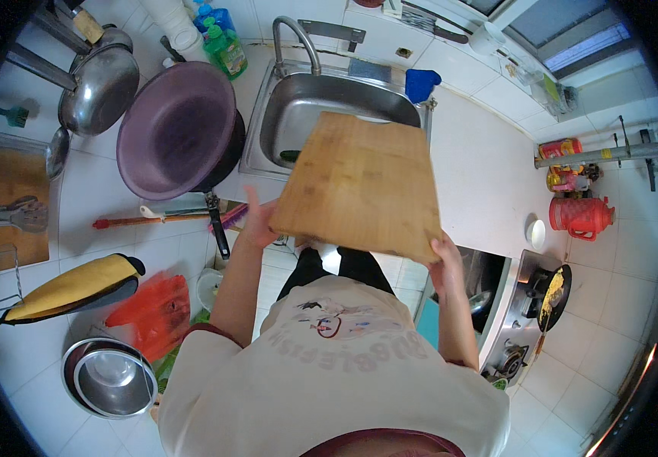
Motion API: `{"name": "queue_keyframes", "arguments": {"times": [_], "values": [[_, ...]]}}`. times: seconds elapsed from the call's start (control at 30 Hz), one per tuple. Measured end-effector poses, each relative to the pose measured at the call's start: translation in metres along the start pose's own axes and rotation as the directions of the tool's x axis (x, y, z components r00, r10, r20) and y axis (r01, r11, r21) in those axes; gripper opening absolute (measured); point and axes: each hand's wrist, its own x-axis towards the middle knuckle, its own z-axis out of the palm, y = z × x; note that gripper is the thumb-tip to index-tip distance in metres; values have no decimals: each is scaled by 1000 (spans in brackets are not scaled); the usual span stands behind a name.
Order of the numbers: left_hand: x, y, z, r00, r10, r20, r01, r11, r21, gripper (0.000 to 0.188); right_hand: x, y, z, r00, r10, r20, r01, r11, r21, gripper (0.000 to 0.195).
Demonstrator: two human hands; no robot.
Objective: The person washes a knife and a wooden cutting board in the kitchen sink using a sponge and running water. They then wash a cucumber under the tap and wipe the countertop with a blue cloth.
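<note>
A wooden cutting board (pixel 363 183) is held up in front of me, over the front part of the sink and the counter edge. My left hand (pixel 257 220) grips its near left corner, thumb raised and some fingers hidden by the board. At the near right corner, my right hand (pixel 446 260) has hold of the edge. Behind the board lies the stainless steel sink (pixel 300 105), partly covered from view. A dark green item (pixel 290 155), perhaps a cucumber, rests in the sink beside the board's left edge.
Left of the sink, a purple basin (pixel 177 131) sits on a black pan whose handle (pixel 218 228) juts past the counter. The faucet (pixel 300 34) arches behind. To the right are an open drawer (pixel 483 285), a gas stove (pixel 509 325) and a pan with yellow food (pixel 554 297).
</note>
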Motion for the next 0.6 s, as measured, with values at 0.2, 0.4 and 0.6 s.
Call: {"name": "queue_keyframes", "arguments": {"times": [0.2, 0.4, 0.6], "values": [[3, -10, 6, 933, 349, -86, -359, 917, -177, 91, 91, 51, 43, 978, 158, 137, -179, 971, 157, 59], [63, -10, 22, 844, 445, -300, -415, 895, 162, 74, 140, 78, 48, 943, 234, 237, -280, 942, 185, 54], [83, 7, 43, 728, 490, -479, -376, 870, 318, 73, 191, 53, 8, 723, 559, 406, -424, 823, -378, 54]]}}
